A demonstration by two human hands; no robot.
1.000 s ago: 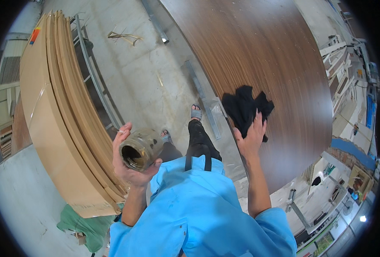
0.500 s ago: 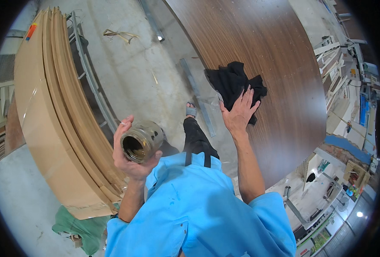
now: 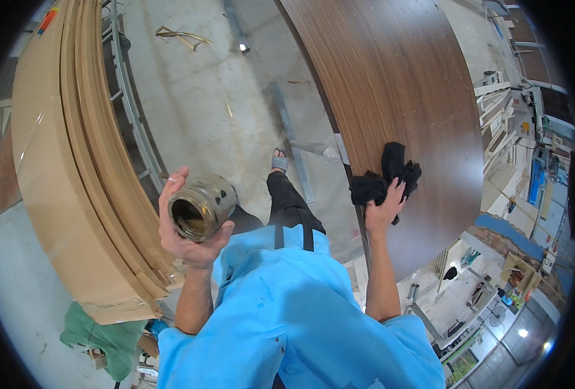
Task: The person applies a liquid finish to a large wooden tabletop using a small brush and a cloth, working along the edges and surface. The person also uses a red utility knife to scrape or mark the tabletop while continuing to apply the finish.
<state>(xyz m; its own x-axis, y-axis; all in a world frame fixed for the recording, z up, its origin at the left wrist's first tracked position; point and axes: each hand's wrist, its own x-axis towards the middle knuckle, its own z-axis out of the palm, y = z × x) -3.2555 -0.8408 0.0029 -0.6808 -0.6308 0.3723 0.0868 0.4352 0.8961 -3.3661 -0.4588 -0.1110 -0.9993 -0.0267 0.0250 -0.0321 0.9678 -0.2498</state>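
My left hand [image 3: 190,251] is closed round a stained jar [image 3: 217,194]. The jar is tilted with its open mouth toward me, and some brownish liquid shows inside. A small white stick, perhaps a cigarette, pokes out by the fingertips. To the right, my right hand [image 3: 383,212] grips a bunched black cloth [image 3: 394,159] and presses it on a dark brown wood-grain panel [image 3: 417,84], close to the panel's left edge. Part of the cloth is hidden under the fingers.
Tall cardboard-wrapped boards [image 3: 47,168] lean in a stack on my left beside a metal frame [image 3: 126,84]. Metal bars [image 3: 289,133] and a strap scrap [image 3: 180,35] lie on the concrete floor. Green fabric [image 3: 99,337] lies low left. White wood strips [image 3: 494,123] are piled beyond the panel.
My right hand has drawn the black cloth nearer to me along the panel and bunched it up more. The left hand still holds the jar; the whole view has shifted slightly.
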